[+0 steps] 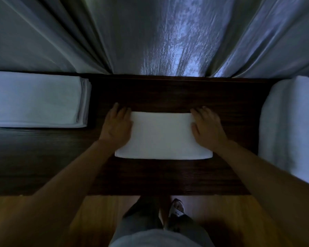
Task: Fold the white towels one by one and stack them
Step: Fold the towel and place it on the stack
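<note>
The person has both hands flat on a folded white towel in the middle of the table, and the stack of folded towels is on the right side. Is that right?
Not quite. The head view shows the stack of folded towels on the left side of the table, not the right. The rest holds: the left hand and right hand lie flat on the folded white towel in the middle.

Dark wooden table (168, 93) beneath grey curtains (114, 32) (dimly lit).

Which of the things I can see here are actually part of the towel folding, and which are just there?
Part of the job:
folded towel, under the left hand and right hand
stack of folded towels
heap of white towels

Just there:
dark wooden table
curtain
wooden floor
</note>
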